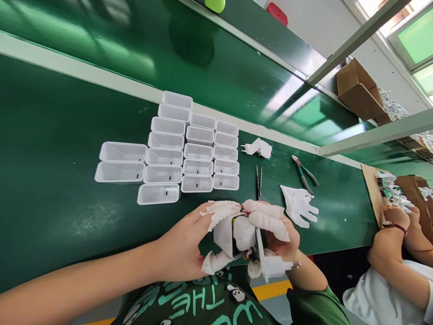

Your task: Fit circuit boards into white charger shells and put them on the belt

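Observation:
My left hand (196,239), its fingertips in white finger covers, is closed around a white plastic charger housing (223,234). A white padded lump (244,232) fills the housing's open end. My right hand (279,232), also in finger covers, grips a white plug cover (270,266) whose metal pins point right. Small wired parts show between the two pieces, partly hidden by my fingers. Tweezers (259,180) stick out beyond my right fingers, tips pointing away; I cannot tell whether they are held or lie on the table.
Several white plastic cases (164,157) stand in rows on the green table (50,180). Farther right are an opened plug charger (259,148), cutting pliers (303,174) and a white glove (299,205). A co-worker's hands (399,219) handle parts by a cardboard box (411,185). Shelf posts cross above.

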### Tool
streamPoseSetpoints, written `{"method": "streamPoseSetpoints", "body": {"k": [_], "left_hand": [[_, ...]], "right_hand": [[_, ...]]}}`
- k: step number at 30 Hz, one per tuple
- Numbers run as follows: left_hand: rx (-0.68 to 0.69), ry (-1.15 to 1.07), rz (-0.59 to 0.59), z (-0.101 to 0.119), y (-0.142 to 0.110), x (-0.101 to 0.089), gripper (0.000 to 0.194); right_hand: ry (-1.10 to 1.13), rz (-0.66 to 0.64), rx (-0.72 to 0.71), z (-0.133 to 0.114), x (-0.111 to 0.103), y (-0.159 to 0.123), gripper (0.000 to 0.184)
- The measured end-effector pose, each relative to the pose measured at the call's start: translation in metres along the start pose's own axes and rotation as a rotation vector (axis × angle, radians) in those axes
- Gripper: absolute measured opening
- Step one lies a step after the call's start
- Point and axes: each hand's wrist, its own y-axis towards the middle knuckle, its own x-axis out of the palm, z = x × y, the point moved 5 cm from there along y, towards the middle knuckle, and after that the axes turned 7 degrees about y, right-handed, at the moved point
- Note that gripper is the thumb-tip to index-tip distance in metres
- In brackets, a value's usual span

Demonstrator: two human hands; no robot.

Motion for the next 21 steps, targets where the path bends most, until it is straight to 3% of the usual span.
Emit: {"method": "streamPoseSetpoints", "body": {"k": [3,9,12,17,21], "left_hand": [[-0.014,-0.021,-0.048,0.000,-0.001,0.002,0.065],[-0.073,-0.143,-0.125,-0.004,-0.003,0.005,0.070],[-0.097,-0.211,-0.173,-0.007,-0.005,0.008,0.077],[-0.062,-0.314,-0.282,-0.009,-0.007,0.015,0.104],[-0.042,-0.379,-0.347,-0.008,-0.005,0.018,0.106]], "right_hand": [[0.018,0.039,-0.182,-0.014,-0.006,0.007,0.055],[-0.166,0.024,-0.368,-0.025,-0.008,0.010,0.055],[-0.129,-0.027,-0.365,-0.028,-0.009,0.013,0.053],[0.156,-0.185,-0.298,-0.030,-0.007,0.021,0.045],[0.217,-0.367,-0.204,-0.025,0.001,0.023,0.050]]}}
